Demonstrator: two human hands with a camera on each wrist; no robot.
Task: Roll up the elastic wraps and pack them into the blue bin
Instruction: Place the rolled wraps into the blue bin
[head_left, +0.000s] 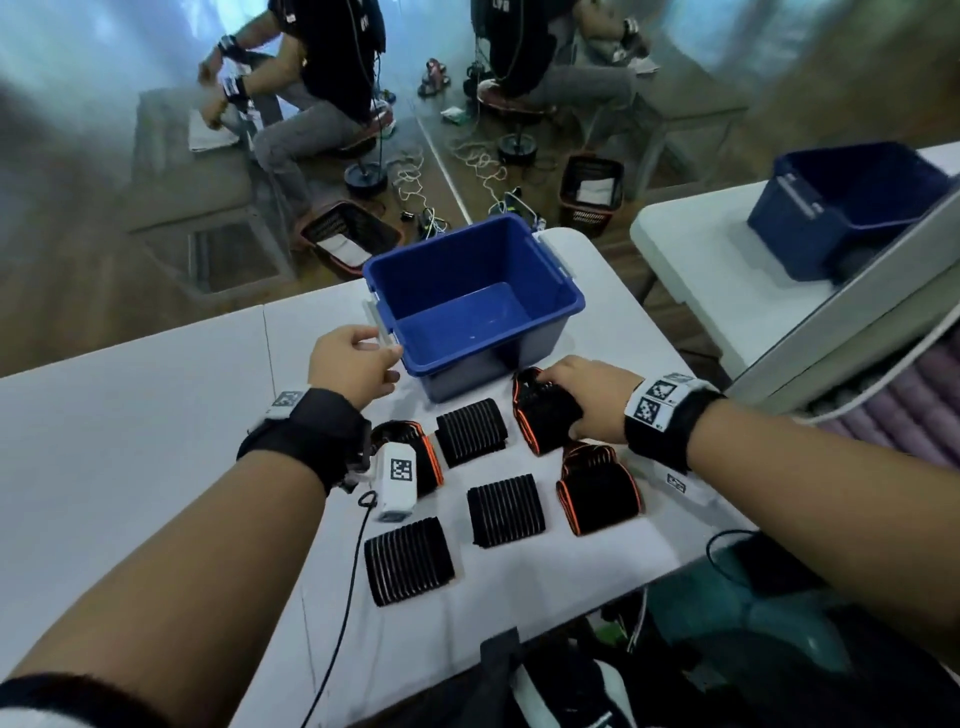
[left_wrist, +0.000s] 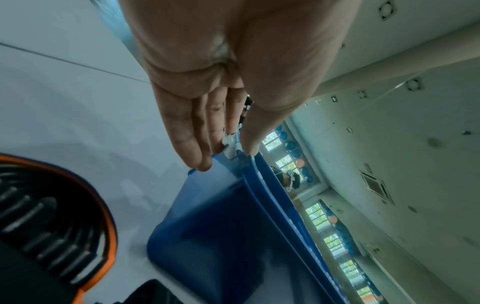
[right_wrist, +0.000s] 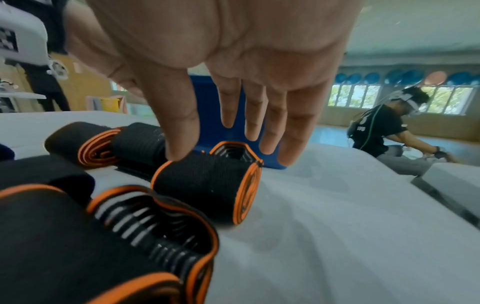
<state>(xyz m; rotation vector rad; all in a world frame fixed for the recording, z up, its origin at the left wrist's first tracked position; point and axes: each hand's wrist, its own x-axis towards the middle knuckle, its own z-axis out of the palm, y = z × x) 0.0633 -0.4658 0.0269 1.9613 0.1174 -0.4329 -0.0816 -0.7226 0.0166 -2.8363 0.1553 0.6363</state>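
An empty blue bin (head_left: 470, 304) stands on the white table (head_left: 130, 441). Several rolled elastic wraps lie in front of it. Three are plain black, such as this black wrap (head_left: 506, 512), and three are orange-edged. My left hand (head_left: 387, 358) is at the bin's near left corner, and its thumb and fingertips pinch the white latch (left_wrist: 231, 146) there. My right hand (head_left: 558, 410) hovers over the orange-edged wrap (right_wrist: 207, 183) nearest the bin. Its fingers are straight and spread; the thumb touches the top of the roll and the other fingertips (right_wrist: 266, 144) reach past its far end.
A second blue bin (head_left: 852, 208) sits on another white table at the right. Two seated people work behind the table, with baskets (head_left: 592, 192) and cables on the floor. My left wrist camera (head_left: 397, 480) hides part of one orange-edged wrap.
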